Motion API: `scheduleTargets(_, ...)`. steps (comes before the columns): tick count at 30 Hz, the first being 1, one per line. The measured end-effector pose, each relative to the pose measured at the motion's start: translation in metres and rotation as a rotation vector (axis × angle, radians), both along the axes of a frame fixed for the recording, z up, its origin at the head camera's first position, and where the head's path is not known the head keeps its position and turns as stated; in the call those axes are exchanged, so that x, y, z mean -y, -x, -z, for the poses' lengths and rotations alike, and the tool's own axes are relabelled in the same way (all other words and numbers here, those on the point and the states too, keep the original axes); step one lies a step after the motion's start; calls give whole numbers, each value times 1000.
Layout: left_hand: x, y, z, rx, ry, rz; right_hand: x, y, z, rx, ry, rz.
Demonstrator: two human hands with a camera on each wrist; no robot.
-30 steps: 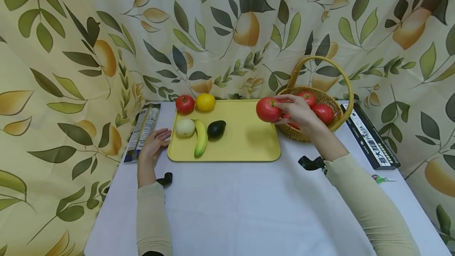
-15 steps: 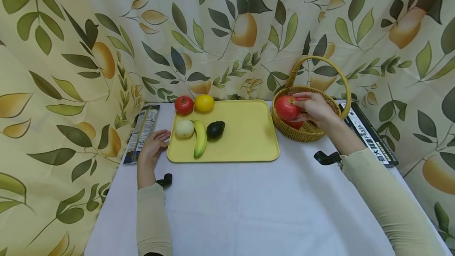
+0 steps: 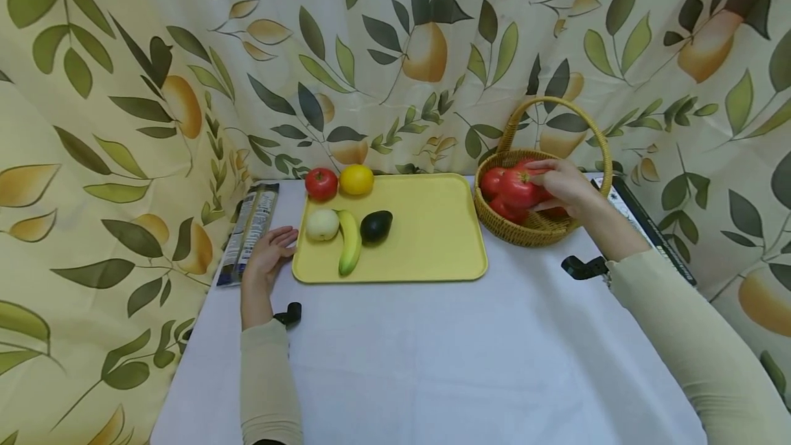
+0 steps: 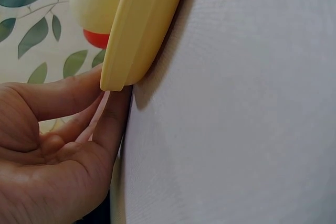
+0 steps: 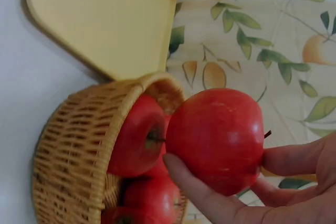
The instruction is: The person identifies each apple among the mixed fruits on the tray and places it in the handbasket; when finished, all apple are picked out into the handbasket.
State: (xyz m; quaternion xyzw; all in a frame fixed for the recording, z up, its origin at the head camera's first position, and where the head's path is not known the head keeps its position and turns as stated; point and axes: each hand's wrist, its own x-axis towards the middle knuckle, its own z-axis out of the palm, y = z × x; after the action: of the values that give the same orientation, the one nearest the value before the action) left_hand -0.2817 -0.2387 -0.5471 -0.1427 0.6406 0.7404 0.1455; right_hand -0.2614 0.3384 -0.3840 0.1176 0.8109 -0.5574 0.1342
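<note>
My right hand [image 3: 567, 189] holds a red apple [image 5: 215, 135] by thumb and fingers over the wicker basket [image 3: 518, 237]; its short stem shows in the right wrist view. Other red apples [image 5: 136, 137] lie in the basket, partly hidden by the held one. My left hand [image 3: 267, 258] rests at the left edge of the yellow tray [image 3: 426, 239], its thumb and fingers touching the rim. On the tray's left half are a red fruit [image 3: 321, 185], a yellow citrus-like fruit [image 3: 356, 180], a pale round fruit [image 3: 323, 224], a banana [image 3: 349, 244] and an avocado [image 3: 376, 227].
The basket's tall arched handle [image 3: 559, 100] rises over my right hand. A black box [image 3: 664, 244] lies right of the basket, partly behind my forearm. Left of the tray lies a flat printed packet [image 3: 250, 225]. A leaf-patterned curtain [image 3: 395, 115] hangs behind the table.
My right hand has carried the red apple rightward from over the tray's right edge to the basket, then a little further right. The left hand stays at the tray's edge.
</note>
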Motion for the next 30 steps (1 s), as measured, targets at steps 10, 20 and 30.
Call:
scheduleTargets(10,2,-2,-1,-1,21,4,-16,8,6,13,-155,-7)
scheduleTargets(20,1,-3,4,-8,19,-7,-26,14,10,6,-301,-59)
scheduleTargets(30,2,-4,5,-4,27,-10,-27,18,15,-14,-491,-148)
